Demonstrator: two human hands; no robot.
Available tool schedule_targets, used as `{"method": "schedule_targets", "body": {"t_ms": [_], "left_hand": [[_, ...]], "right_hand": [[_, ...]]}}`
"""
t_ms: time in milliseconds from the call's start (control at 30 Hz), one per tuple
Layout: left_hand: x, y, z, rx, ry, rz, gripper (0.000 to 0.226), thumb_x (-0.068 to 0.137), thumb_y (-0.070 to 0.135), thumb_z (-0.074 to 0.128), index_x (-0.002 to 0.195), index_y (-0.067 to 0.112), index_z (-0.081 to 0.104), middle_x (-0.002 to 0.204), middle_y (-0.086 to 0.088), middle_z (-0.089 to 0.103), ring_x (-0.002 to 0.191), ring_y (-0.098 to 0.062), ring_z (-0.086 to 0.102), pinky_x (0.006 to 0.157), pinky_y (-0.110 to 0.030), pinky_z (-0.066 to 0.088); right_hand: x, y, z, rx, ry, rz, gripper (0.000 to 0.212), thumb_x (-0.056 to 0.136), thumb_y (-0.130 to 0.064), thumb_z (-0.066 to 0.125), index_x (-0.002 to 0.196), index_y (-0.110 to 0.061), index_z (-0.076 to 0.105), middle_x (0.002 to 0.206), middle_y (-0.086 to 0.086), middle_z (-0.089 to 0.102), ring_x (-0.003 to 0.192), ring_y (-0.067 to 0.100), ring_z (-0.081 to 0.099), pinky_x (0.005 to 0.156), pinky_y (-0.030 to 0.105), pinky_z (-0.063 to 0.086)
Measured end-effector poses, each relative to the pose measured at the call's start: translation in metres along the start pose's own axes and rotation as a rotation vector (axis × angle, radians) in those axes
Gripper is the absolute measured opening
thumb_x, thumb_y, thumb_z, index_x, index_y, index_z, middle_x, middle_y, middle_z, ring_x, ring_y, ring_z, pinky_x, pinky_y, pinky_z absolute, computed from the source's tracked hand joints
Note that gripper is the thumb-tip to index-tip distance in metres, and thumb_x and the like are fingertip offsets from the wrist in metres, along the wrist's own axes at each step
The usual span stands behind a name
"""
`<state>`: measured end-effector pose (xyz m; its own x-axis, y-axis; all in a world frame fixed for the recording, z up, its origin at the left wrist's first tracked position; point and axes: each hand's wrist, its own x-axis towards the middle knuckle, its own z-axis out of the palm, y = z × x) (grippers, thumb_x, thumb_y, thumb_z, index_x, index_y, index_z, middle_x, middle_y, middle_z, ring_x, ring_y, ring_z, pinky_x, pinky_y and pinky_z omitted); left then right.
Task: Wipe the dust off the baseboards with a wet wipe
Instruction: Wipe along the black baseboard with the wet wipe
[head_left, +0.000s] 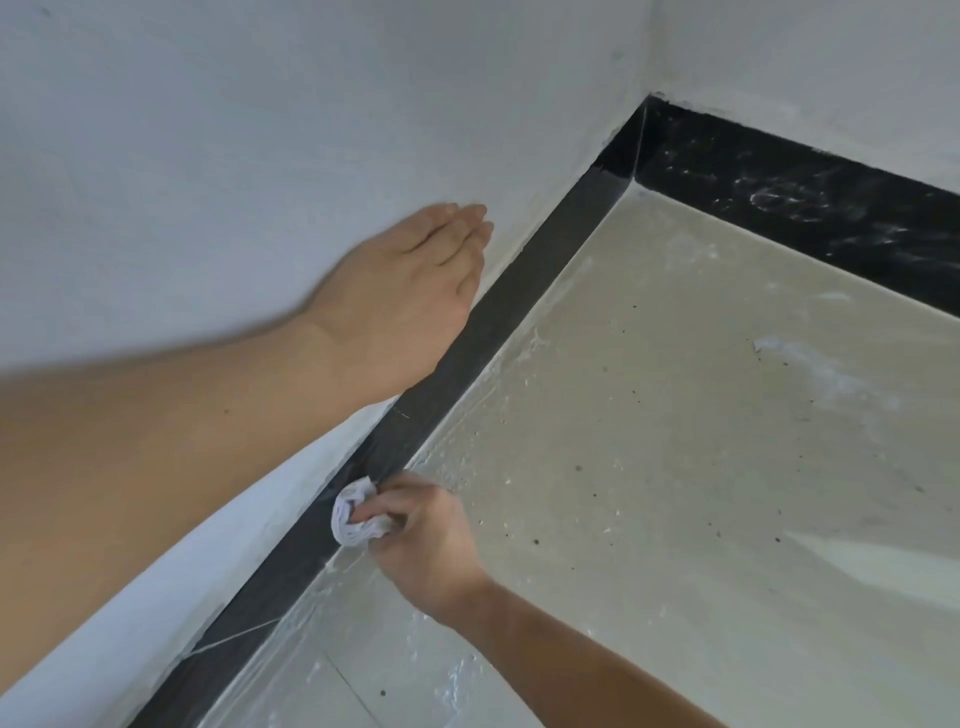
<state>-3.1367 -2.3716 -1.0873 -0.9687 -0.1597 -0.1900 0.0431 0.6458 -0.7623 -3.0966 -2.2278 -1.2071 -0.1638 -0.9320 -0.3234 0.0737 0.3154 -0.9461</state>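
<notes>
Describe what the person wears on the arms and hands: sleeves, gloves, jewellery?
Both arms are bare up to the frame's edge: no sleeves show. The left hand and the right hand wear no gloves, and no watch, bracelet or ring is visible. The left arm is blurred, so small details there cannot be told.

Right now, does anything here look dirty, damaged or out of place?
Yes. The far baseboard is streaked with whitish smears, unlike the near baseboard, where the right hand holds the wipe against it. The floor carries dark specks and a white smear. Nothing looks broken.
</notes>
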Motion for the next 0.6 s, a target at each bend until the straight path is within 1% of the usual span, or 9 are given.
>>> {"method": "schedule_targets", "body": {"t_ms": [67, 167, 200, 267, 333, 433, 467, 533, 600], "left_hand": [[-0.001, -0.002, -0.003, -0.019, -0.017, 0.019, 0.054, 0.083, 0.024, 0.037, 0.13, 0.005, 0.055, 0.14, -0.01, 0.05, 0.134, -0.025, 0.042, 0.114, -0.036, 0.026], [-0.004, -0.001, -0.011, 0.017, -0.025, 0.004, 0.058, 0.087, 0.019, 0.022, 0.138, 0.003, 0.045, 0.147, -0.012, 0.04, 0.139, -0.027, 0.033, 0.116, -0.037, 0.019], [-0.003, 0.001, -0.01, 0.029, -0.017, 0.008, 0.059, 0.088, 0.015, 0.017, 0.142, -0.001, 0.036, 0.151, -0.016, 0.031, 0.142, -0.03, 0.025, 0.117, -0.039, 0.012], [-0.002, 0.006, -0.009, -0.018, -0.099, 0.001, 0.058, 0.093, 0.014, 0.015, 0.146, -0.007, 0.014, 0.156, -0.021, 0.009, 0.145, -0.035, 0.007, 0.115, -0.041, -0.004], [0.006, 0.009, -0.009, -0.062, -0.094, -0.05, 0.058, 0.096, 0.018, 0.018, 0.146, -0.009, 0.008, 0.156, -0.023, 0.004, 0.144, -0.036, 0.002, 0.111, -0.042, -0.011], [0.028, 0.011, -0.006, -0.138, -0.15, -0.073, 0.057, 0.1, 0.018, 0.017, 0.144, -0.012, -0.003, 0.153, -0.028, -0.008, 0.143, -0.039, -0.008, 0.104, -0.043, -0.019], [0.037, 0.012, -0.006, -0.152, -0.154, -0.083, 0.058, 0.1, 0.019, 0.016, 0.143, -0.013, -0.006, 0.152, -0.029, -0.011, 0.142, -0.041, -0.011, 0.104, -0.044, -0.021], [0.053, 0.019, -0.001, -0.157, -0.182, -0.086, 0.06, 0.101, 0.021, 0.012, 0.14, -0.016, -0.015, 0.146, -0.033, -0.023, 0.139, -0.044, -0.018, 0.104, -0.047, -0.022], [0.067, 0.028, 0.009, -0.198, -0.189, -0.106, 0.063, 0.101, 0.025, 0.009, 0.136, -0.017, -0.022, 0.139, -0.034, -0.033, 0.135, -0.044, -0.025, 0.103, -0.047, -0.024]], "right_hand": [[0.004, 0.001, -0.016, -0.062, 0.027, -0.025, 0.016, 0.076, 0.003, 0.058, 0.083, -0.003, 0.071, 0.09, 0.001, 0.058, 0.064, 0.002, 0.052, 0.053, 0.006, 0.036], [0.015, -0.01, -0.052, -0.123, 0.194, -0.042, 0.006, 0.075, -0.001, 0.06, 0.077, -0.002, 0.066, 0.088, 0.001, 0.058, 0.068, 0.017, 0.057, 0.053, 0.018, 0.038], [0.018, -0.014, -0.068, -0.139, 0.244, -0.046, 0.004, 0.075, -0.002, 0.062, 0.075, -0.002, 0.065, 0.089, 0.0, 0.058, 0.07, 0.018, 0.058, 0.053, 0.018, 0.038], [0.022, -0.024, -0.106, -0.209, 0.33, -0.053, 0.004, 0.076, -0.001, 0.062, 0.075, -0.002, 0.066, 0.094, -0.002, 0.056, 0.075, 0.017, 0.059, 0.054, 0.015, 0.039], [0.028, -0.04, -0.146, -0.364, 0.394, -0.072, 0.009, 0.076, 0.001, 0.057, 0.078, -0.001, 0.066, 0.099, -0.004, 0.053, 0.078, 0.015, 0.056, 0.058, 0.012, 0.04], [0.044, -0.072, -0.208, -0.692, 0.409, -0.136, 0.026, 0.078, 0.002, 0.05, 0.092, -0.008, 0.07, 0.103, -0.008, 0.051, 0.085, 0.012, 0.051, 0.06, 0.008, 0.036], [0.051, -0.082, -0.227, -0.84, 0.392, -0.155, 0.031, 0.079, 0.002, 0.048, 0.097, -0.011, 0.07, 0.106, -0.008, 0.054, 0.09, 0.013, 0.049, 0.062, 0.01, 0.033], [0.063, -0.097, -0.26, -1.204, 0.307, -0.176, 0.037, 0.082, 0.002, 0.044, 0.106, -0.016, 0.067, 0.117, -0.004, 0.057, 0.099, 0.016, 0.044, 0.075, 0.017, 0.034], [0.075, -0.107, -0.286, -1.583, 0.194, -0.195, 0.042, 0.087, 0.0, 0.045, 0.121, -0.018, 0.058, 0.129, -0.001, 0.052, 0.108, 0.02, 0.041, 0.093, 0.026, 0.037]]}}
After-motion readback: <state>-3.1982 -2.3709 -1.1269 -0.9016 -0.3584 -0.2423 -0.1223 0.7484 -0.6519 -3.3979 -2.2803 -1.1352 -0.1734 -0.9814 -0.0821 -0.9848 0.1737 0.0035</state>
